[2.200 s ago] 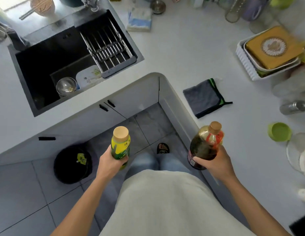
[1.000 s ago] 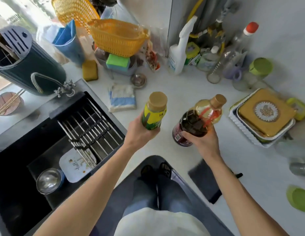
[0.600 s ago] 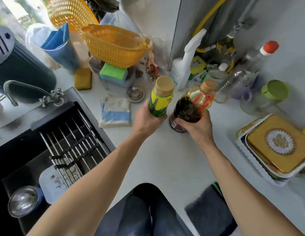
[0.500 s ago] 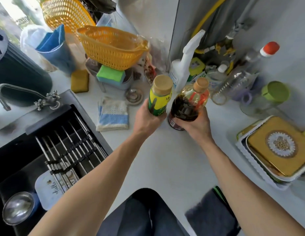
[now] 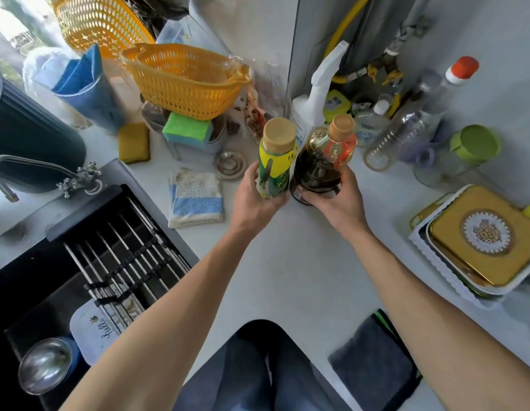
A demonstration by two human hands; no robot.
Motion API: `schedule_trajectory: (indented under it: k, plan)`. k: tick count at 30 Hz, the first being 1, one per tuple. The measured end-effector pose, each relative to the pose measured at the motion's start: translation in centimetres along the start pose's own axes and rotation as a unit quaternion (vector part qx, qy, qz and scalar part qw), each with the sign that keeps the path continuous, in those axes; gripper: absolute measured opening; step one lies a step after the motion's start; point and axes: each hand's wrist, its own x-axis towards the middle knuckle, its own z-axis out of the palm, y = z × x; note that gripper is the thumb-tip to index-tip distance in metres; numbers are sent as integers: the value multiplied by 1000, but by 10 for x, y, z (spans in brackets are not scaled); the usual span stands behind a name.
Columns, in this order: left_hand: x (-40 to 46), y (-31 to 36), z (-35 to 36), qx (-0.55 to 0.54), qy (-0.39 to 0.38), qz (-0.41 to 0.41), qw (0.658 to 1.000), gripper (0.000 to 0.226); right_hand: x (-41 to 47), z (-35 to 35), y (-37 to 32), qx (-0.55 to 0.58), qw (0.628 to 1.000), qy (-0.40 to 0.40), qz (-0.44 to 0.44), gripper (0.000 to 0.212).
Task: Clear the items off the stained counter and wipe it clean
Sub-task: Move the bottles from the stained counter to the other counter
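Over the corner of the white counter [image 5: 287, 277], both hands hold bottles side by side: the left hand [image 5: 255, 200] has its fingers wrapped around the yellow-labelled bottle [image 5: 275, 164]; the right hand [image 5: 338, 203] grips the dark sauce bottle [image 5: 320, 164] low on its body. Both bottles stand upright just in front of the white spray bottle [image 5: 314, 99] and the back clutter. To set them down well, I judge each should go down base first into a free spot, kept vertical, clear of the steel strainer [image 5: 229, 164]; fingers release only once the bases sit flat. The grey cloth [image 5: 373, 360] waits at the counter's near edge for wiping.
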Motion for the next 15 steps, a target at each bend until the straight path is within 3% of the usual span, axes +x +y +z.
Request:
schedule_trajectory:
  k: [3, 5, 10, 15]
  plan:
    - [-33, -8, -15, 48, -27, -50, 997, 84, -30, -8, 8, 17, 999, -2, 47, 86]
    - [-62, -16, -26, 85, -53, -67, 993, 71, -60, -16, 12, 15, 996, 1, 90, 81]
    - [-146, -36, -55, 138, -126, -103, 977, 32, -154, -37, 17, -7, 984, -34, 175, 30]
    - [-216, -52, -77, 209, -190, -140, 949, 29, -244, -56, 30, -16, 970, -85, 226, 14]
